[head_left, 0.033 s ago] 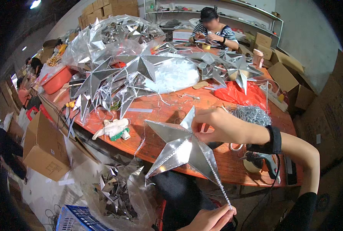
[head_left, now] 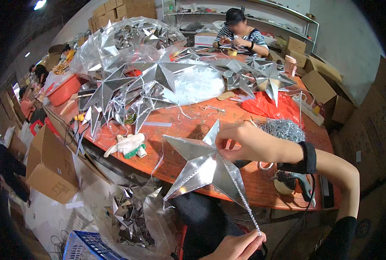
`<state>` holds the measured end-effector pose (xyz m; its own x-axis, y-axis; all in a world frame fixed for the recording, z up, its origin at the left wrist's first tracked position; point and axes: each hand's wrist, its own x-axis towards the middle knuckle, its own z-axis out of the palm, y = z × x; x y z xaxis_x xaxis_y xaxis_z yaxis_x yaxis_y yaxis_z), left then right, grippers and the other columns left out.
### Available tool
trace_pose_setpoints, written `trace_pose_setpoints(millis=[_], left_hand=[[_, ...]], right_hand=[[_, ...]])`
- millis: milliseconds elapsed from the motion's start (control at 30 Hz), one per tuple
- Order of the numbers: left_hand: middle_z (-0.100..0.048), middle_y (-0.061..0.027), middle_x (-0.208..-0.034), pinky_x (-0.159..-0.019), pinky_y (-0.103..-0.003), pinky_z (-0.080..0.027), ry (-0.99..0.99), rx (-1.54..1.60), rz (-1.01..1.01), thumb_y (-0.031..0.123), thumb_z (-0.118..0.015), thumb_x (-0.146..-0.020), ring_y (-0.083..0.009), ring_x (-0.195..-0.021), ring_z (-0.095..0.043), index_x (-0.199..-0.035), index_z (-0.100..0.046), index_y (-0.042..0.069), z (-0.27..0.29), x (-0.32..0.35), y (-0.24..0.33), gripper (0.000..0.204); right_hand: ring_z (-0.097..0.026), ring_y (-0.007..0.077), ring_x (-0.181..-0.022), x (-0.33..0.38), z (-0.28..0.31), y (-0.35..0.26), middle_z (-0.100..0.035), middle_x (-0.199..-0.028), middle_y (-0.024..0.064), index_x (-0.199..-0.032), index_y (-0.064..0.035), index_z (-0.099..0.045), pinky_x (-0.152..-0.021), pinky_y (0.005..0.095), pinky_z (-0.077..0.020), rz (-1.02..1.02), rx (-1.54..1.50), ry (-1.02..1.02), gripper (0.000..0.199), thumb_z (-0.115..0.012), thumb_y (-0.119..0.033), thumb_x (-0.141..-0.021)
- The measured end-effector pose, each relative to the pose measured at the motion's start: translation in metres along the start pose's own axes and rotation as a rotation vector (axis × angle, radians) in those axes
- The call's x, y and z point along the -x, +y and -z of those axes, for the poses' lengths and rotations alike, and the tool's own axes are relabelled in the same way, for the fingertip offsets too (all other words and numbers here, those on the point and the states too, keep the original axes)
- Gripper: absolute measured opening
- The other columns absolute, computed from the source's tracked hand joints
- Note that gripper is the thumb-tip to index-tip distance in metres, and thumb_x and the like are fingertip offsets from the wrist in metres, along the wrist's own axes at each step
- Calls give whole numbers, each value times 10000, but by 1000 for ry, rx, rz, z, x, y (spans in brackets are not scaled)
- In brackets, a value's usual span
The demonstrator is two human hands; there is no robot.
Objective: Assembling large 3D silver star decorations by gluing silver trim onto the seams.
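A shiny silver five-pointed star point(head_left: 204, 167) is held tilted above the front edge of the table, with glittery silver trim point(head_left: 235, 187) along its ridges. At the bottom, my left hand point(head_left: 240, 246) is closed, pinching the tip of the star's lower right arm, where the trim ends. My right hand point(head_left: 245, 139) is pinched at the star's middle, thumb and fingers pressed on the ridge; what exactly lies under the fingertips is partly hidden. A loose strand of trim hangs by the star's left arm.
The red-brown table point(head_left: 158, 134) bears a glue gun point(head_left: 303, 186), tangled silver garland point(head_left: 282, 129), a red plastic bag point(head_left: 277, 110), white gloves point(head_left: 130, 145) and piled stars point(head_left: 158, 76). A co-worker point(head_left: 240, 34) sits opposite. Below stand a blue crate point(head_left: 82, 247) and a cardboard box point(head_left: 52, 162).
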<state>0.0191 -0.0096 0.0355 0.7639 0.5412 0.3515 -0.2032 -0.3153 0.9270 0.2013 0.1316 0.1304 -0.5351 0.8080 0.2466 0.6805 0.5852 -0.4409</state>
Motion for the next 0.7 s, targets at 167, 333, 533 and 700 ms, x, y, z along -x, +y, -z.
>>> trace_pose_setpoints(millis=[167, 333, 533, 700], left_hand=[[-548, -119, -672, -480, -284, -428, 2, 54, 23, 66, -465, -897, -243, -540, -577, -882, -523, -3, 0, -1, -1, 91], [-546, -119, -660, -475, -285, -423, 6, 53, 9, 68, -464, -899, -237, -529, -573, -882, -520, 0, -1, -2, -2, 89], [-554, -112, -659, -473, -281, -424, -11, 75, 37, 69, -460, -902, -223, -526, -576, -887, -518, 4, 0, -3, -3, 89], [-559, -105, -655, -468, -273, -421, 4, 73, 47, 73, -457, -905, -211, -518, -574, -889, -520, 6, -1, -2, -1, 93]], right_hand=[[-584, 256, -682, 1, 0, 0, -571, -743, 142, -761, 23, -538, -638, 339, -471, -12, -2, -3, 117, -588, -75, -720], [-587, 176, -678, 2, 0, 0, -575, -781, 87, -812, 18, -563, -610, 268, -502, -15, 14, -17, 114, -601, -33, -718], [-584, 247, -686, 3, -1, -2, -561, -748, 131, -772, 14, -539, -638, 327, -474, -23, -12, 0, 124, -596, -82, -719], [-583, 267, -694, 3, -2, -4, -568, -764, 139, -788, 14, -542, -639, 338, -475, -12, 8, 24, 136, -602, -89, -722]])
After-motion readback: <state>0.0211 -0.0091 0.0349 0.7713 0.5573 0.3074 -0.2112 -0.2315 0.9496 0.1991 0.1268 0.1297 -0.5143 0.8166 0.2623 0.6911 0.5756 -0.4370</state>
